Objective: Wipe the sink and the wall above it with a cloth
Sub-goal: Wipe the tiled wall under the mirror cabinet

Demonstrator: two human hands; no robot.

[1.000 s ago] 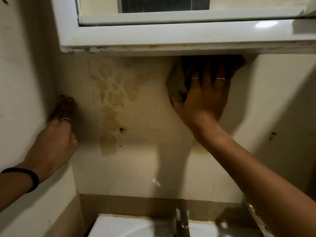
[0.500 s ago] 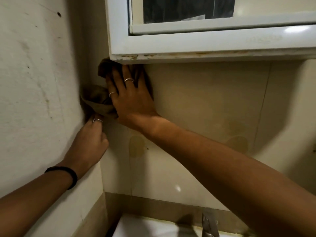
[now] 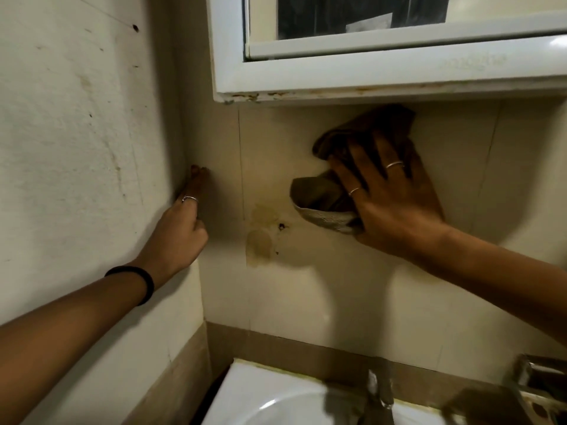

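Fingers spread flat, the right hand [image 3: 395, 207] presses the brown cloth [image 3: 365, 167] against the wall [image 3: 322, 302], up at 1 o'clock, just under the white cabinet frame [image 3: 383, 78]. No curl, no pinch: it's palm pressure that pins the cloth. The left hand [image 3: 181, 228] braces at 9 o'clock in the corner, fingers straight along the side wall [image 3: 76, 148], holding nothing; 1 ring shows on it, and 2 on the right.

So this is the wall-wiping step, with the sink [image 3: 276, 400] down at 6 o'clock apparently still to do. Next call, by my reckoning: swing the cloth toward 7 o'clock onto the tan blotches [image 3: 260, 237] beside the small dark hole [image 3: 281, 225], with firm rubbing.

Cloth looks soft, napped and bunched, paler on its folded underside. Wall reads as smooth glossy tile with thin seams; sink is glazed white, and the tap [image 3: 380, 394] is metallic but blurred.
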